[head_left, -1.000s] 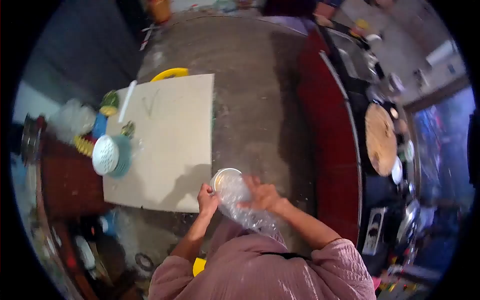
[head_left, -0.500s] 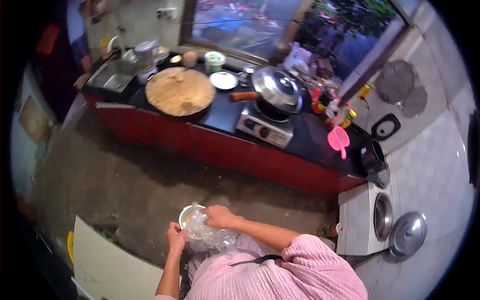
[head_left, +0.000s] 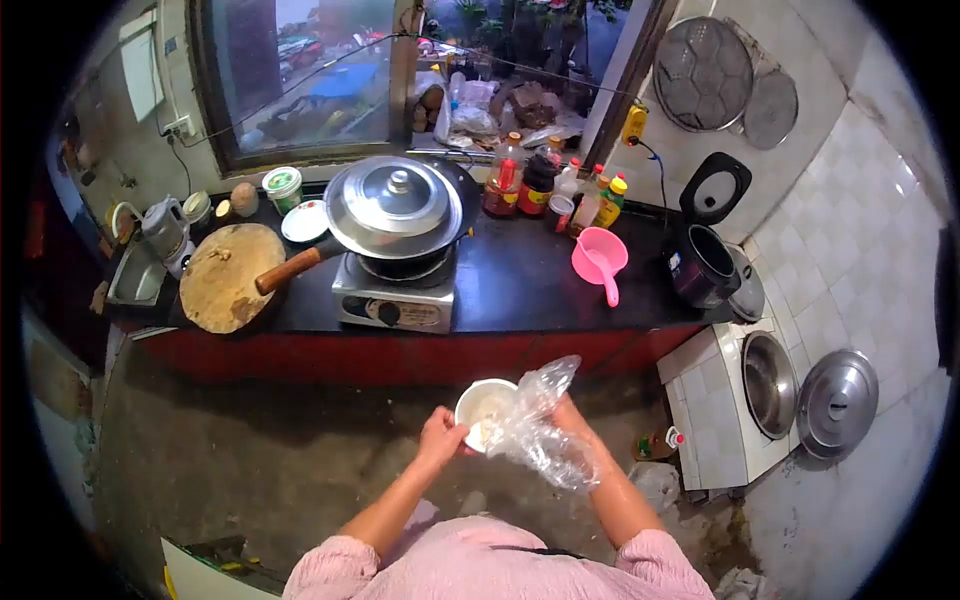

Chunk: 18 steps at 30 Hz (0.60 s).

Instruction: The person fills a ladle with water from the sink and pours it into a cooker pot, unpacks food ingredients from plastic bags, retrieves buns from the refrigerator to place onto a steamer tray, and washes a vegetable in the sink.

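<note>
Held out over the floor is a white bowl (head_left: 467,406) with pale contents, too small to make out. My left hand (head_left: 441,436) is closed on the bowl's left rim. A crumpled clear plastic bag (head_left: 545,432) covers the bowl's right side and hangs down beside it. Behind the bag, my right hand (head_left: 568,412) is partly hidden, its fingers gripping the plastic near the bowl's right edge.
Ahead runs a black counter (head_left: 500,285) with a lidded wok (head_left: 395,210) on a stove, a round cutting board (head_left: 225,275), a pink ladle (head_left: 600,258), several bottles and an open rice cooker (head_left: 705,265). A tiled stove block (head_left: 700,380) stands at right.
My view has turned right and come nearer the counter. Both hands, bowl and bag have moved forward. My right hand has shifted from over the bowl to the bag at its right side.
</note>
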### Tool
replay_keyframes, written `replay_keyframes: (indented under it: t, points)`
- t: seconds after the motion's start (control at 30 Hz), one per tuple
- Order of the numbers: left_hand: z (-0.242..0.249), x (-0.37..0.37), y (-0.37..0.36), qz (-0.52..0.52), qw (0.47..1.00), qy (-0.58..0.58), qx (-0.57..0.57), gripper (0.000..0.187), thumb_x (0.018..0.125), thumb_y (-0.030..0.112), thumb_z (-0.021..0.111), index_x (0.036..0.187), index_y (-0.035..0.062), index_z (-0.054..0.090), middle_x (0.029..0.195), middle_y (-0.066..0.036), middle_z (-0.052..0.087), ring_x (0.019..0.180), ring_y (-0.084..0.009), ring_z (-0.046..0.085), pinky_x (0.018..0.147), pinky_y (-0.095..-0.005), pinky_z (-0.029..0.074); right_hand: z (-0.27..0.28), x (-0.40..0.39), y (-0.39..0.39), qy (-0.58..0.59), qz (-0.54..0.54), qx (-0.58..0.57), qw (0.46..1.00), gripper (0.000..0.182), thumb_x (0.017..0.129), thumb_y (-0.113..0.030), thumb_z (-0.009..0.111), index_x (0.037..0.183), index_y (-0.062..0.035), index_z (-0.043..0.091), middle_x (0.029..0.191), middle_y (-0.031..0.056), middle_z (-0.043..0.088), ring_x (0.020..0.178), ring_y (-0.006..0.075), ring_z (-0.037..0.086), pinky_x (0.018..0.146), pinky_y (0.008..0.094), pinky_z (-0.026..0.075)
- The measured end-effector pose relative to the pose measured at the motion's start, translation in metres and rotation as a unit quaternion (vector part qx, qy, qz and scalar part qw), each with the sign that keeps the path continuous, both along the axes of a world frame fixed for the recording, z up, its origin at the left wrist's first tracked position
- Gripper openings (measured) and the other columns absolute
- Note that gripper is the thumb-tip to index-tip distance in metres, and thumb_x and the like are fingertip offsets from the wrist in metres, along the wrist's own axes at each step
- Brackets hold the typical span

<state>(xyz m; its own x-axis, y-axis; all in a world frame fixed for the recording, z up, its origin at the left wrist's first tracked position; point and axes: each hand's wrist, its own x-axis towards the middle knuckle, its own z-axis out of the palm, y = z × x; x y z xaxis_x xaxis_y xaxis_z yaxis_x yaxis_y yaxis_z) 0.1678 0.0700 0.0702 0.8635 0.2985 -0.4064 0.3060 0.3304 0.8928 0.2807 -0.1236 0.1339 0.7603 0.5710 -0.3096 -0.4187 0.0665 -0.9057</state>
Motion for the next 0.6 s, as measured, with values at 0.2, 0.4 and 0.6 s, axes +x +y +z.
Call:
replay_keyframes:
  t: [0.2,0.4,0.6]
  points:
    - [0.023,0.127,-0.01,-0.015,1.0,0.01,0.009,0.02,0.075,0.004,0.061,0.082,0.0016,0.042,0.074,-0.01,0.054,0.056,-0.0196,0.062,0.046,-0.0317,0.056,-0.012,0.114,-0.019,-0.086,-0.071,-0.015,0.994,0.027,0.08,-0.006,0.052,0.104,-0.0018,0.063,0.095,0.0034,0.063,0.085,0.0129,0.059,0.074,0.031,0.048]
    - [-0.01,0.244,0.015,-0.003,0.999,0.037,0.009,0.023,0.076,0.003,0.062,0.083,0.0009,0.04,0.08,-0.014,0.055,0.059,-0.0228,0.064,0.046,-0.0331,0.057,0.013,0.197,0.023,-0.021,-0.1,0.102,0.989,0.02,0.081,-0.016,0.059,0.099,-0.0073,0.06,0.09,0.0031,0.062,0.082,0.0158,0.061,0.073,0.032,0.05]
    - [-0.01,0.319,0.035,0.071,0.994,0.078,0.034,0.025,0.077,0.002,0.062,0.086,0.0005,0.039,0.085,-0.016,0.056,0.063,-0.0237,0.065,0.047,-0.0326,0.058,0.017,0.269,0.043,-0.007,-0.139,0.092,0.986,0.02,0.081,-0.016,0.059,0.099,-0.0072,0.06,0.09,0.0031,0.062,0.082,0.0153,0.06,0.073,0.0318,0.05]
